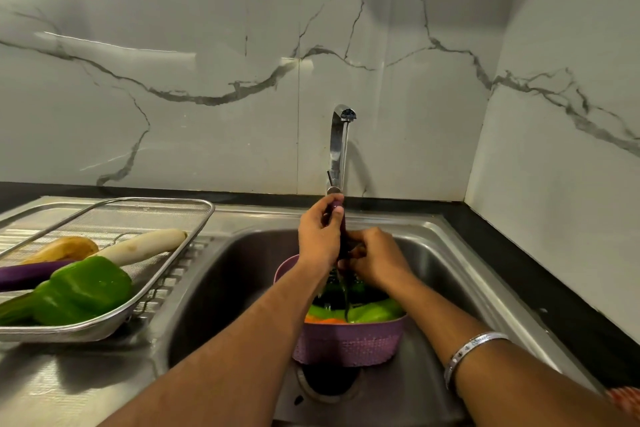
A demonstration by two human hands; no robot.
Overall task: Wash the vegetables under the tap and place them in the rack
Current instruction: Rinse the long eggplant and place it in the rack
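Both hands, left hand [320, 236] and right hand [375, 258], grip a purple eggplant [341, 222] under the tap [339, 146].

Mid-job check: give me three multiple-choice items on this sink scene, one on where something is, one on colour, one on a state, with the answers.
1. Where does the purple perforated plastic basket stand?
A. inside the steel sink basin
B. on the drainboard
C. on the black counter

2. What colour is the bell pepper in the metal mesh rack?
A. red
B. green
C. yellow

3. What are the two hands doing?
A. hanging idle
B. resting flat on the rim
C. both gripping a long dark purple aubergine under the chrome tap

Answers: 1 A, the basket sits in the basin above the drain. 2 B, the pepper lies green at the rack's near end. 3 C, the left hand holds its upper part and the right hand its lower part, with water dripping below.
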